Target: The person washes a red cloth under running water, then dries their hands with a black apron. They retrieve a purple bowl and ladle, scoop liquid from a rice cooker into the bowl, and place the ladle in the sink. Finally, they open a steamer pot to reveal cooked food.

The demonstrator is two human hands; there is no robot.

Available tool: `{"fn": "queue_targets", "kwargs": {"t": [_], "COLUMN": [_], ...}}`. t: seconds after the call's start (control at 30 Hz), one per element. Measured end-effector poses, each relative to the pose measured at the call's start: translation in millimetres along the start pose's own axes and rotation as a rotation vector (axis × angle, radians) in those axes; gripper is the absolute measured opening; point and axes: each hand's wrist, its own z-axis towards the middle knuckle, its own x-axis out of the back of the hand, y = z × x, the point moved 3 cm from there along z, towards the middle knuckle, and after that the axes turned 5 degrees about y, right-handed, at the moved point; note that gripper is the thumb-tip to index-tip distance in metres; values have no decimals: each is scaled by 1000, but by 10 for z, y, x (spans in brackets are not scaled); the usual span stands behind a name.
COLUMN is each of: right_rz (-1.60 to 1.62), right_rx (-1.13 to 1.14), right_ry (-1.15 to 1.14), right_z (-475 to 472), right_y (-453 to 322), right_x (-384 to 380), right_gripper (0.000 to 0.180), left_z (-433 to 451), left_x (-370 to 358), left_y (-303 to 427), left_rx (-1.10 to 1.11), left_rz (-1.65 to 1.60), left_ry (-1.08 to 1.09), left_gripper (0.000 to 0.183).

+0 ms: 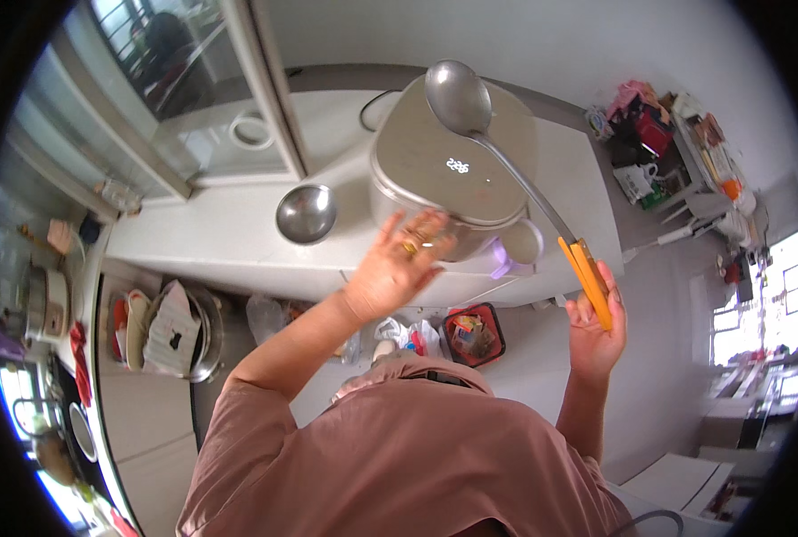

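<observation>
In my right hand (597,322) is a large metal serving spoon (456,101), gripped by its orange handle. The spoon slants up and to the left, its bowl appearing over the lid of a rice cooker (432,134) with a lit display. My left hand (399,258), blurred and wearing a gold-coloured ring, is at the cooker's front edge with its fingers spread. Whether it touches the cooker I cannot tell. To the cooker's left a small stainless steel bowl (307,215) rests on the white counter (237,231). A cup with a purple handle (523,243) stands by the cooker's front right.
Below the counter is a red and black bin (474,335) with wrappers in it, beside plastic bags (419,335). Pots and a lid (201,335) fill an open drawer at left. A glass sliding door (251,87) borders the counter. Cluttered shelves (681,161) stand at right.
</observation>
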Motion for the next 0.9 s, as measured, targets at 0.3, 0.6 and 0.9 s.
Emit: {"fn": "queue_targets", "kwargs": {"t": [0.3, 0.6, 0.9], "right_rz": [63, -70, -100], "right_rx": [-229, -469, -425], "right_ry": [-303, -614, -785], "right_z": [-366, -1149, -2311], "right_y": [682, 1111, 1366], "right_x": [-695, -990, -983], "right_gripper": [48, 43, 33], "left_z": [-1830, -2101, -2359], "left_x": [-27, 494, 659], "left_y": [-22, 566, 1343], "left_rx": [615, 1054, 1259], "left_rz": [-505, -1246, -1438], "left_ry": [-114, 180, 575], "left_gripper": [25, 46, 33]}}
